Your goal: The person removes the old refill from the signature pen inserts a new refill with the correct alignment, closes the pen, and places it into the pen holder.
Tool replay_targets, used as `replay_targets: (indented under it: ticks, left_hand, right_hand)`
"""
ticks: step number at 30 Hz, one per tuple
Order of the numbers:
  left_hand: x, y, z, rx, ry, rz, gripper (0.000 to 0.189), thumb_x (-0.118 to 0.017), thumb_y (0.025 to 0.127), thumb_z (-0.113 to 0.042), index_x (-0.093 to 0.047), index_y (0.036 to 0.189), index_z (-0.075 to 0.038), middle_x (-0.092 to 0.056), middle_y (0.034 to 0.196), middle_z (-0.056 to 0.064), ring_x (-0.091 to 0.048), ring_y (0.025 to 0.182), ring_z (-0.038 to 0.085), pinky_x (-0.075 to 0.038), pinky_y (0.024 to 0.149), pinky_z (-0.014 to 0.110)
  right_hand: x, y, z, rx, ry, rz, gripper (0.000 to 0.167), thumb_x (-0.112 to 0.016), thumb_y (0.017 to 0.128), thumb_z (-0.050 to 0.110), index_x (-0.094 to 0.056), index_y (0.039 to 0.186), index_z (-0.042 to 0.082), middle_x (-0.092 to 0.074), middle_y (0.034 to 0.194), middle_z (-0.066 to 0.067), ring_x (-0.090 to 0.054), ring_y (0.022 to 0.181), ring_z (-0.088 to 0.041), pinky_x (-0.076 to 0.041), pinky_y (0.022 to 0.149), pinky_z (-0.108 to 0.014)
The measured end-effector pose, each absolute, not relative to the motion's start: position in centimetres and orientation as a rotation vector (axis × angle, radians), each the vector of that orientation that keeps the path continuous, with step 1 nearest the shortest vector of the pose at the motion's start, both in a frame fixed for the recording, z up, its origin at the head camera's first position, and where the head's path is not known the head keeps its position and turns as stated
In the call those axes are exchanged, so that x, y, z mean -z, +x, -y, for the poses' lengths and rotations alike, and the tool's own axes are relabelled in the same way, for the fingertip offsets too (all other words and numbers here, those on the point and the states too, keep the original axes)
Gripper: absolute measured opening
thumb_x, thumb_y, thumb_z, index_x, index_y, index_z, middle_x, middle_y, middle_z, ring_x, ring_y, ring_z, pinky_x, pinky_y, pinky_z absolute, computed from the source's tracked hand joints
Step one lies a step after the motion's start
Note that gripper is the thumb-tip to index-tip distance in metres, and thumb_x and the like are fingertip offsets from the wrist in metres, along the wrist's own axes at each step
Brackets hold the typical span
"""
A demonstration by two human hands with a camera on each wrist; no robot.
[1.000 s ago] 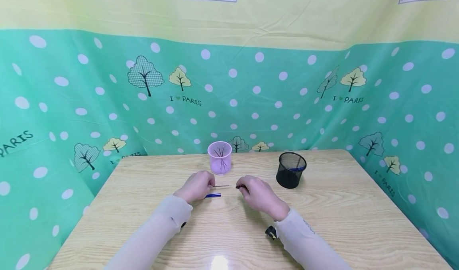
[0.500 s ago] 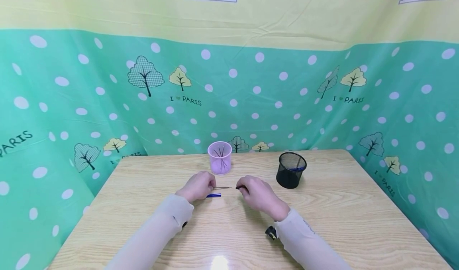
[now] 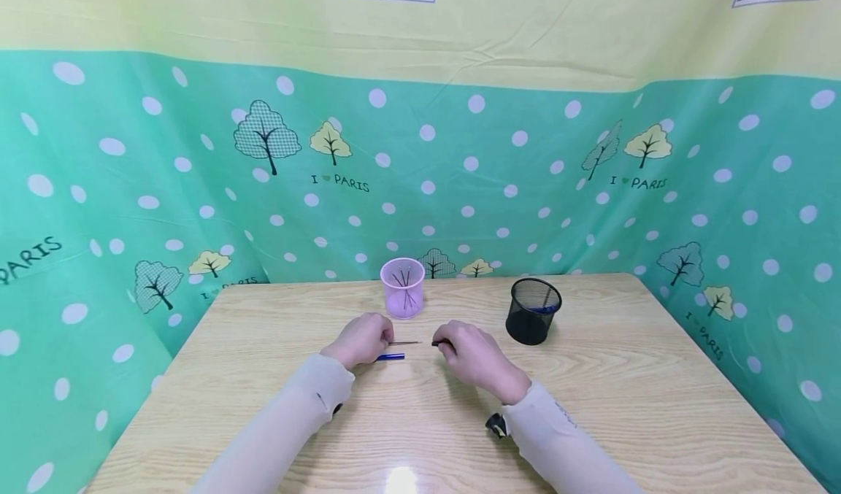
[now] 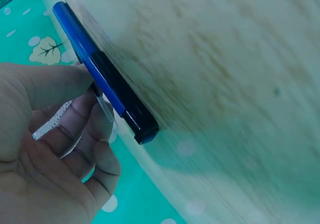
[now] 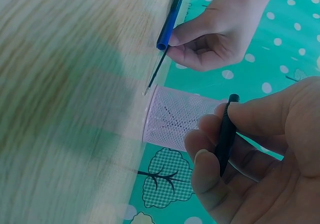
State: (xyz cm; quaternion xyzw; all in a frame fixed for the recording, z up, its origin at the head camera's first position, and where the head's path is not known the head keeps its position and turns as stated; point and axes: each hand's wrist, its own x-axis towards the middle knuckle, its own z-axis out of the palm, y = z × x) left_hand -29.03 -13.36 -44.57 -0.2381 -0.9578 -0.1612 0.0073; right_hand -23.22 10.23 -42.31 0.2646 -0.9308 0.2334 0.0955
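Head cam, left to right: left hand (image 3: 360, 340) in a narrow pinch on a thin dark pen refill (image 3: 404, 343), tip pointing right. Blue pen barrel (image 3: 390, 357) lies on the desk (image 3: 631, 377), near side of the refill, left end hidden by that hand; can't tell if they touch. Purple mesh cup (image 3: 394, 306) upright behind, between the hands, thin dark rods (image 3: 404, 282) inside. Right hand (image 3: 474, 353) curled round a short black pen piece (image 5: 227, 134), apart from the refill tip. Black mesh cup (image 3: 525, 327) upright farther right, something blue (image 3: 544, 309) inside. Polka-dot curtain (image 3: 420, 151) behind.
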Motion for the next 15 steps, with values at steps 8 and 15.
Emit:
replay_targets:
  ticks: [8, 15]
  left_hand:
    - [44.73, -29.25, 13.25, 0.524, -0.732, 3.020, 0.020, -0.062, 0.074, 0.004, -0.066, 0.073, -0.016, -0.061, 0.078, -0.004, -0.056, 0.076, 0.016, -0.049, 0.074, 0.036]
    - [44.87, -29.22, 13.34, 0.567, -0.743, 3.005, 0.020, -0.062, 0.072, 0.006, -0.066, 0.073, -0.014, -0.061, 0.078, -0.002, -0.056, 0.074, 0.016, -0.050, 0.073, 0.037]
  right_hand:
    - [42.18, -23.12, -10.29, -0.688, 0.780, 2.765, 0.015, -0.058, 0.091, 0.010, -0.071, 0.096, 0.018, -0.064, 0.093, 0.006, -0.060, 0.085, -0.010, -0.051, 0.073, -0.035]
    - [42.13, -23.14, -10.27, -0.686, 0.783, 2.769, 0.015, -0.059, 0.091, 0.010, -0.071, 0.097, 0.017, -0.064, 0.093, 0.006, -0.060, 0.086, -0.010, -0.051, 0.074, -0.035]
